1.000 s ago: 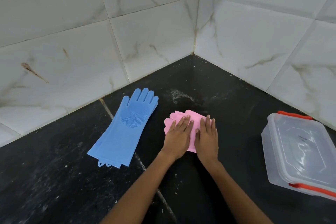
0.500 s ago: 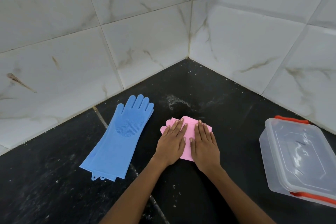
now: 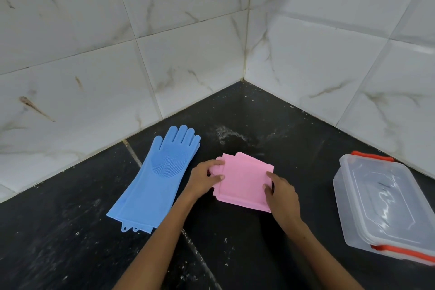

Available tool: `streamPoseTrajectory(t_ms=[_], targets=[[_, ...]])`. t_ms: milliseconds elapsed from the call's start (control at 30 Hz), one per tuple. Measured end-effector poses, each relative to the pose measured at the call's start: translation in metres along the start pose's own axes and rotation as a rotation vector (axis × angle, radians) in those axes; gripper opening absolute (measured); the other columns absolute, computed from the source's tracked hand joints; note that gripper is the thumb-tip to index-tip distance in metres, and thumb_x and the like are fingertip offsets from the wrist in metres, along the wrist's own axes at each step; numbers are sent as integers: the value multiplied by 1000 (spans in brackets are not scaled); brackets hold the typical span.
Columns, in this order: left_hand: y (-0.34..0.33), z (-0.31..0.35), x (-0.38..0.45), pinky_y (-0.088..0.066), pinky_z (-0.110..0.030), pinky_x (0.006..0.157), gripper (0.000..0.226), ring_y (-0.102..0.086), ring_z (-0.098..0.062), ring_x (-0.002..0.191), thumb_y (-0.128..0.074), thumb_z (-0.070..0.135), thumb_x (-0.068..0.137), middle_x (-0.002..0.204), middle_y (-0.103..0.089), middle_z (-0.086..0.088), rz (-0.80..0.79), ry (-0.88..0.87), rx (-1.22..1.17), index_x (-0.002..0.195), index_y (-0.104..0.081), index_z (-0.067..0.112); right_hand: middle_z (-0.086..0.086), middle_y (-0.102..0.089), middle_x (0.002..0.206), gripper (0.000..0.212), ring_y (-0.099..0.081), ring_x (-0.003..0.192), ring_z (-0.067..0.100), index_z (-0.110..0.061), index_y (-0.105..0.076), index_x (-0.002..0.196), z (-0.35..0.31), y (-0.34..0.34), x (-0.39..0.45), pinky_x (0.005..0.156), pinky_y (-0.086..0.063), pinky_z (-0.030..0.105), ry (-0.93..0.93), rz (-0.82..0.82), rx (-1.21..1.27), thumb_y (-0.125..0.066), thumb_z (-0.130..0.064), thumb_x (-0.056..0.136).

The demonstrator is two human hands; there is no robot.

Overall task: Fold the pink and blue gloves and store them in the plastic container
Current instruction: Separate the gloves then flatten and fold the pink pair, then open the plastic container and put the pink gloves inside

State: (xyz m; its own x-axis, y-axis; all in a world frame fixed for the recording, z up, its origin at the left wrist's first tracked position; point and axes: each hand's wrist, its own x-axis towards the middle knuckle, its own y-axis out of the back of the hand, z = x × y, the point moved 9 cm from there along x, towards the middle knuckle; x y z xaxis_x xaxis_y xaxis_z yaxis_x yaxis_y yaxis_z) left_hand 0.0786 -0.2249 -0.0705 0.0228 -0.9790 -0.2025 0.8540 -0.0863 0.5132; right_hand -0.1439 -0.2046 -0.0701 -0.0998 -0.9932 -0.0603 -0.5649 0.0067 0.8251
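Pink gloves (image 3: 244, 180) folded, both hands pinching: left hand (image 3: 204, 180) left edge, right hand (image 3: 280, 192) right edge. Container (image 3: 386, 205) lies right, lid closed, right hand nearer.

gloves (image 3: 155, 179) left of container (image 3: 386, 209)

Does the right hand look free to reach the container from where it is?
Probably not yet: the right hand grips the folded pink gloves. Nothing lies between it and the container, whose lid is on.
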Motion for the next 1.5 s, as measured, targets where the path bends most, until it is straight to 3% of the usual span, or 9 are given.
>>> streamPoseTrajectory(t_ms=[100,367,600,700,833,933,1100,1333,1500], targets=[[3,-4,0,-39,-42,108,48,-42,-22,128,-71,9,80,139,-46,-2,-23,46,-67,123,-59,28,9,-58,127,44,-60,108,23,-15,-46,137,0,0,2,94,-49,36,-25,-6,54,-54,-16,93],[7,-12,-12,-40,-44,108,50,-46,-22,126,-72,9,78,135,-53,-1,35,86,-132,125,-60,22,9,-58,131,46,-60,111,23,-16,-51,134,-4,3,12,99,-47,36,29,-39,71,-61,-13,89],[42,-38,-50,-50,-44,98,42,-57,-22,110,-72,7,78,124,-60,-4,259,110,-200,118,-64,21,4,-58,131,44,-60,111,19,-18,-53,133,-46,-21,16,98,-46,31,178,-169,58,-61,-14,89],[46,-43,-63,-45,-39,102,40,-53,-21,114,-70,10,81,127,-58,-4,277,108,-57,119,-62,20,2,-53,137,43,-56,117,17,-20,-49,135,-55,-32,11,98,-46,29,199,-132,-31,-55,-17,93],[40,-11,-68,-22,-35,116,41,-29,-23,140,-55,12,91,151,-34,-6,451,-24,259,131,-52,21,2,-23,156,45,-26,142,19,-21,-35,144,-73,-51,2,113,-31,30,304,-128,-144,-41,-22,99],[3,14,-56,-5,-29,118,48,-9,-19,148,-36,29,100,160,-10,-3,332,-176,525,146,-29,21,8,-1,160,50,-1,148,23,-15,-17,149,-81,-70,-3,120,-17,32,347,-217,-195,-32,-21,101],[-30,-3,-44,11,-30,115,54,9,-18,147,-15,38,102,160,8,-5,153,-173,814,150,0,17,9,5,160,53,5,148,21,-10,-5,149,-82,-76,-3,122,-5,33,341,-194,-265,-27,-21,102],[-22,25,-52,7,-28,116,51,-3,-18,148,-22,33,102,160,-6,-5,210,-309,789,150,-16,17,9,-7,160,49,-8,147,22,-15,-22,147,-66,-9,-6,119,-12,41,297,-16,-290,-33,-24,100],[-62,86,-63,7,-26,115,49,1,-15,148,-29,31,101,160,-7,-1,128,-584,728,148,-25,19,15,-8,158,57,-6,147,30,-13,-23,146,-13,78,-19,117,-10,50,52,200,-436,-42,-33,96]])
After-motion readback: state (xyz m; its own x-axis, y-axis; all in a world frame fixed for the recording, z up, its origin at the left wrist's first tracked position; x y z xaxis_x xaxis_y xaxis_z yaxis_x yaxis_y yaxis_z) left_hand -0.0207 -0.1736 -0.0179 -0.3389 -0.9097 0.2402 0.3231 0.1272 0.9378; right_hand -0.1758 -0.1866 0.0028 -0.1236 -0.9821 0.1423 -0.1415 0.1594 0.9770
